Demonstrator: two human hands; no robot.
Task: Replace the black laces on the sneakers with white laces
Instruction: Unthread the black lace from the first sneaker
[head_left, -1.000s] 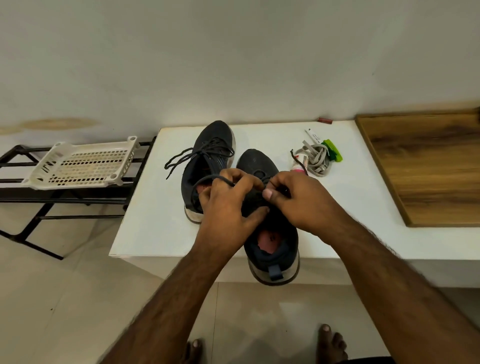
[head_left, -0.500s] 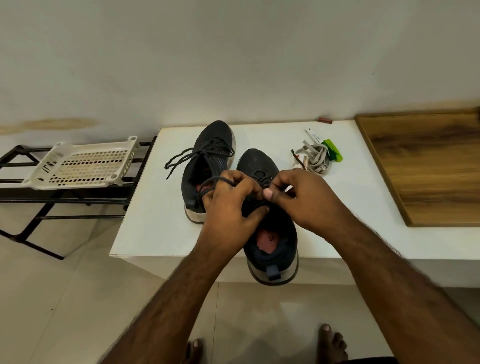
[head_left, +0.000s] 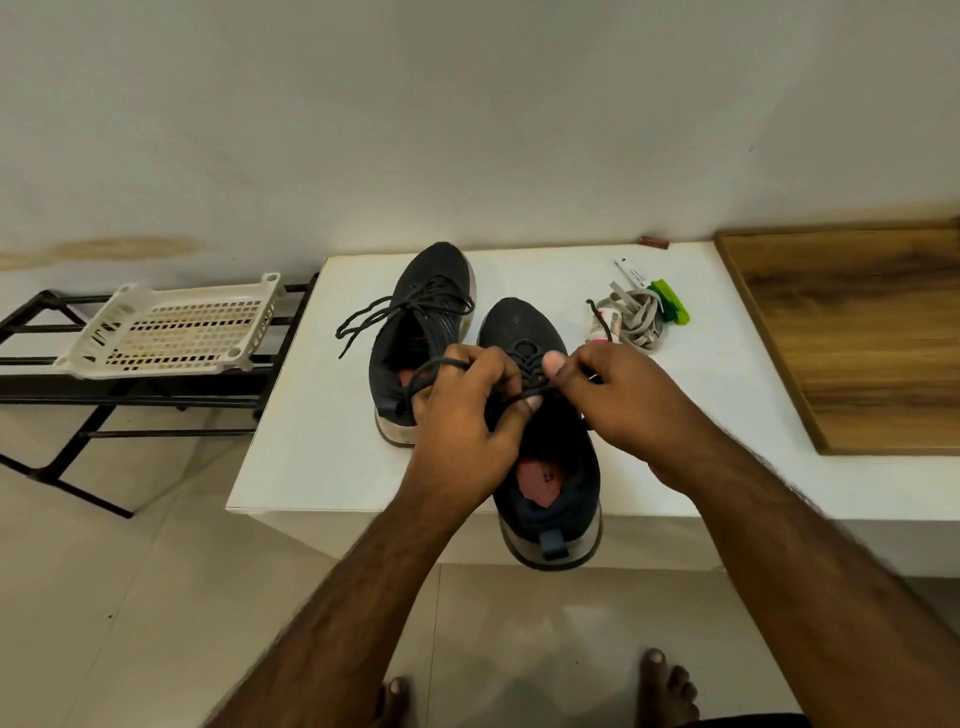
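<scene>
White counter (head_left: 311, 467), near sneaker (head_left: 545, 467) heel hanging over its edge: I'm unlacing it.
Since a second ago, right hand (head_left: 628, 410) has drawn outward, pinching black lace (head_left: 524, 358); left hand (head_left: 462, 415) grips its loop. Top crossings look looser; white laces (head_left: 636, 317) lie untouched behind.

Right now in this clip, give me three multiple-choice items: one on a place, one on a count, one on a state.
1. Where is the white lace bundle?
A. On the white table, right of the sneakers
B. In the basket
C. On the floor

2. How many sneakers are on the table?
A. One
B. Two
C. Three

3. The left hand is:
A. Flat on the table
B. Gripping a black lace
C. Out of view

Key: A, it lies beside the near sneaker; B, far sneaker plus near one; B, fingers curl round the lace.
</scene>
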